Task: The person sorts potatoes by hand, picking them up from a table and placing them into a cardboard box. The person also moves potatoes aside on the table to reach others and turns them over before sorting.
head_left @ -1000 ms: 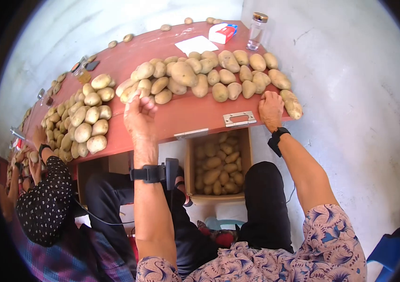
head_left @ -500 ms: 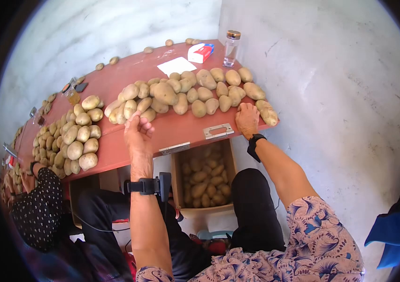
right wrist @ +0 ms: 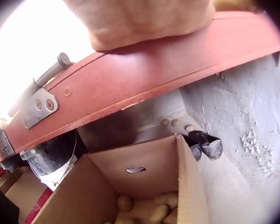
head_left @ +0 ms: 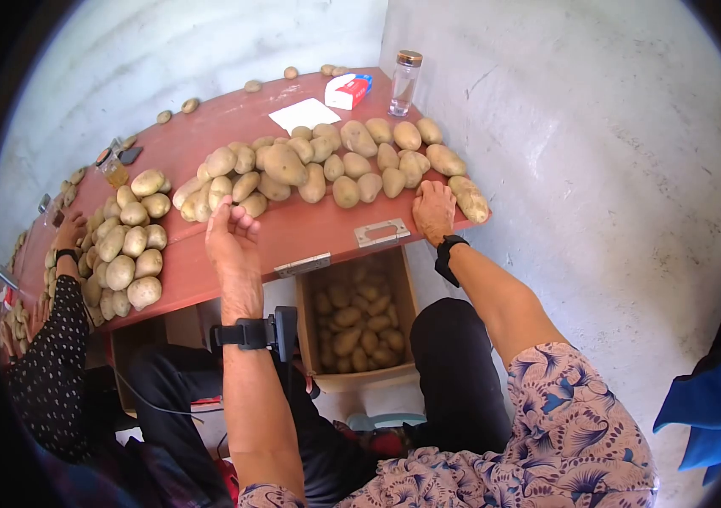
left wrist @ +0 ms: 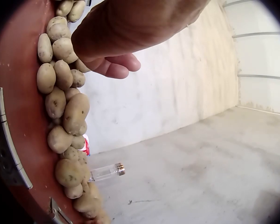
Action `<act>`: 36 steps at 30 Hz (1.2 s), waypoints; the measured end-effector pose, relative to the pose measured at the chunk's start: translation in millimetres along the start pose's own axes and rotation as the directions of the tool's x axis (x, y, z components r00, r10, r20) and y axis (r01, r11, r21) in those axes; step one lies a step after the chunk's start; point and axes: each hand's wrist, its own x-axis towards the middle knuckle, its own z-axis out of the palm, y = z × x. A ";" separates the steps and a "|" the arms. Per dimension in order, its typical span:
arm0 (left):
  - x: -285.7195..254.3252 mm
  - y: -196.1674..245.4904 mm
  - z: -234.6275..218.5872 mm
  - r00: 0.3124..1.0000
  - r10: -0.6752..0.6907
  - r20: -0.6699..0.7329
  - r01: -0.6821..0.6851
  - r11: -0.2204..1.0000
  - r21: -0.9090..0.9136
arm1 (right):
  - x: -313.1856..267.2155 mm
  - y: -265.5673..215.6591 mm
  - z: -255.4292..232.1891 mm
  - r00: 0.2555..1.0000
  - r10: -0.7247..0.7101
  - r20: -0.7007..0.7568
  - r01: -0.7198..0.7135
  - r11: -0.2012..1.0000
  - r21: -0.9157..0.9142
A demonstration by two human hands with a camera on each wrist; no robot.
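Note:
My left hand (head_left: pixel 235 245) is raised at the near side of a row of potatoes (head_left: pixel 284 165), palm turned inward and fingers relaxed. Nothing shows in its grasp. In the left wrist view its fingers (left wrist: pixel 116 67) hang loosely beside the far potatoes. On the red table (head_left: pixel 327 222) rests my right hand (head_left: pixel 435 212), close to a long potato (head_left: pixel 468 200) at the right end of the row. The right wrist view shows only the heel of that hand (right wrist: pixel 144 23) on the tabletop.
A cardboard box (head_left: pixel 407 372) of potatoes stands under the table edge, below metal hinges (head_left: pixel 382 233). Another potato pile (head_left: pixel 134 241) lies left, where a neighbouring person's arm (head_left: pixel 64 313) reaches. A glass bottle (head_left: pixel 404 85), tissue pack (head_left: pixel 349 91) and white paper (head_left: pixel 304 117) sit behind.
The head view has shifted, so the table sits lower and farther left. My hands keep nearly the same places by the potatoes. The neighbouring person's hand has moved up along the left pile.

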 end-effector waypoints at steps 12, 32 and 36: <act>3.3 -10.9 2.3 0.999 0.003 -0.050 -0.002 1.000 0.006 | -1.6 -1.8 -1.5 1.000 -0.012 0.007 0.012 1.000 0.017; -11.4 -17.4 13.5 0.992 -0.105 0.067 0.097 0.988 0.121 | 40.8 -135.3 -104.4 0.935 -0.324 0.144 0.301 0.940 0.163; -10.7 -16.4 17.3 0.993 -0.113 0.038 0.107 0.984 0.141 | 14.0 -165.9 -93.2 0.890 -0.403 0.214 0.336 0.896 0.291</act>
